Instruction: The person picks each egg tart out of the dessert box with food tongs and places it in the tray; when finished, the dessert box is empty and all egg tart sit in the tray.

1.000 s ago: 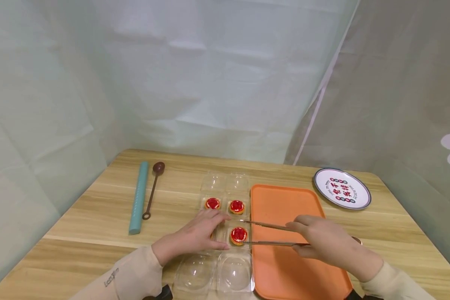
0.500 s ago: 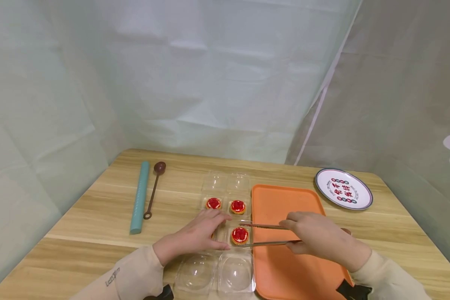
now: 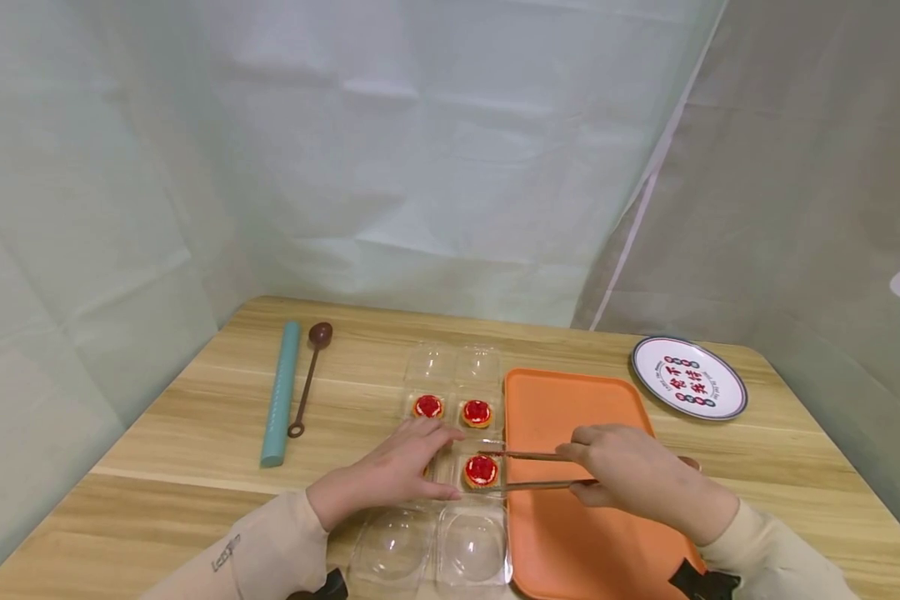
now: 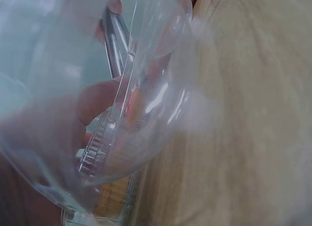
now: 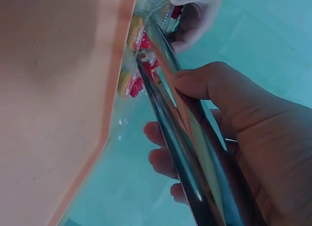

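Note:
A clear plastic container (image 3: 472, 546) with several compartments holds small tarts with red tops. My left hand (image 3: 390, 467) rests over its left side, fingers and thumb spread around a partly hidden tart. In my right hand (image 3: 637, 475) I grip metal tongs (image 3: 536, 485), their arms apart. The tong tips lie on either side of the front right tart (image 3: 482, 471), which sits in its compartment. The right wrist view shows my right hand (image 5: 243, 109) around the tongs (image 5: 170, 133), tips near the tarts. Clear plastic covers much of the left wrist view, blurring my left hand (image 4: 53, 118).
An orange tray (image 3: 570, 408) lies right of the container, beneath the tongs and my right hand. Behind it to the right is a white plate (image 3: 671, 392) with printed characters. A teal rod (image 3: 280, 400) and a brown spoon (image 3: 311, 375) lie at the left.
My right hand has moved slightly left, and the far tong arm has come nearer the front right tart, narrowing the tongs. My left hand has stayed in place.

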`<state>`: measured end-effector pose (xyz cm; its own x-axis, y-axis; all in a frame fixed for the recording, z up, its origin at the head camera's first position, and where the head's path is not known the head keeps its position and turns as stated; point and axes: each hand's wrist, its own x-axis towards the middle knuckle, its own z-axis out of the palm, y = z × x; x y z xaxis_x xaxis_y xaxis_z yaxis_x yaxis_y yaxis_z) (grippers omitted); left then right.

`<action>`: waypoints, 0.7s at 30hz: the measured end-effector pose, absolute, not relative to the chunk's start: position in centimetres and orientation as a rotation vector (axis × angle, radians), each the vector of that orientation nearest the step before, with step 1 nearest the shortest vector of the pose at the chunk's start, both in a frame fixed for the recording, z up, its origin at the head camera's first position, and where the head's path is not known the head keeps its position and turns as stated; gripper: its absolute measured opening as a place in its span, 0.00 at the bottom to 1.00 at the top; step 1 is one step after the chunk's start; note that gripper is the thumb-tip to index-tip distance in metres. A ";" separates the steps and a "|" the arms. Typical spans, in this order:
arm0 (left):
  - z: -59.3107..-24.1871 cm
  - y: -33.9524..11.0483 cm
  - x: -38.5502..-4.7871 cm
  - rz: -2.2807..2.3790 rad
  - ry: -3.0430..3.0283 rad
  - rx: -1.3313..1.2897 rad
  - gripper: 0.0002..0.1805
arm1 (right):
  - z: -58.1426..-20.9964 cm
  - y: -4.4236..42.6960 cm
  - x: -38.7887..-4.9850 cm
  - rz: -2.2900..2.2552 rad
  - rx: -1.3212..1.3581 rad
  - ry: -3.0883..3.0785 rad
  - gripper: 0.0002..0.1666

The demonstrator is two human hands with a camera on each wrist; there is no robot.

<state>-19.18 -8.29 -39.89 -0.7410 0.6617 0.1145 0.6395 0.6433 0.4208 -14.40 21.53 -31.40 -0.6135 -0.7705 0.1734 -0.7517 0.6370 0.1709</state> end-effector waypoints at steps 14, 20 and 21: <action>-39.8 -8.3 -19.2 0.670 2.808 1.117 0.41 | -30.8 21.9 -14.0 -0.124 1.193 -2.644 0.19; -39.9 -8.3 -19.2 0.671 2.815 1.124 0.40 | -30.3 22.3 -13.7 -0.078 1.156 -2.637 0.19; -39.9 -8.3 -19.2 0.672 2.816 1.124 0.40 | -30.2 22.3 -13.6 -0.077 1.147 -2.636 0.19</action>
<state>-19.23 -8.27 -39.88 -0.7377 0.6637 0.1237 0.6481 0.6448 0.4052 -13.59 22.33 -30.19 -0.6523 -0.7254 0.2197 -0.7114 0.6860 0.1526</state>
